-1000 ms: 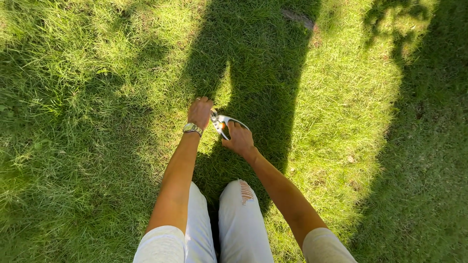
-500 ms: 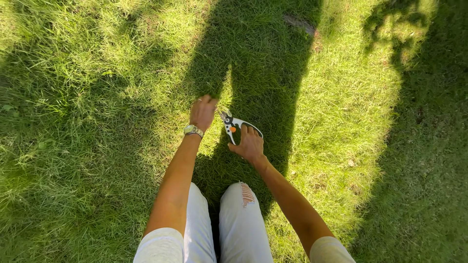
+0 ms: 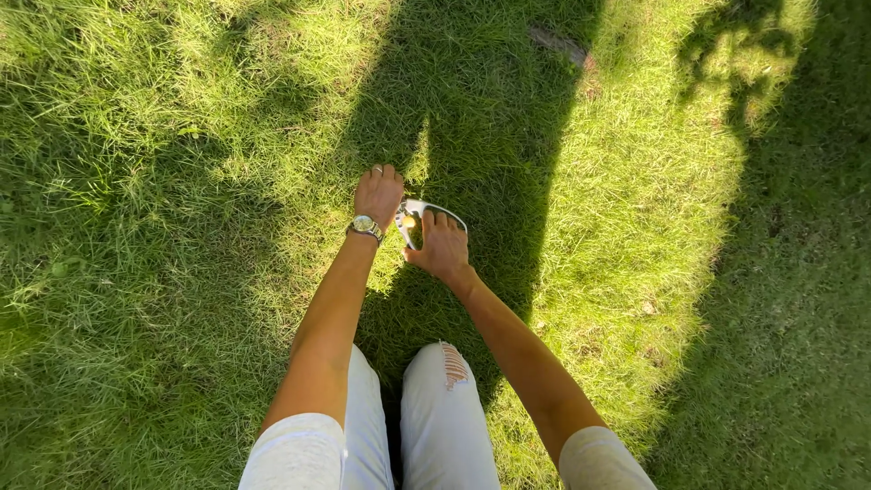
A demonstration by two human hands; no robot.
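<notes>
Lawn (image 3: 163,163) throughout, uncut and tufted, blades leaning in patches. Sunlit at upper left and centre right; long shadow down the middle, darker shade along the right edge and lower left. Leafy shadow outline at upper right. Flat grey-brown stone or bare patch (image 3: 561,43) set in the grass near the top edge, partly overgrown; exact kind not clear. Small pale fleck (image 3: 647,308) on the turf right of centre, too small to identify. A few broad-leaved weeds (image 3: 60,269) at the left edge.
</notes>
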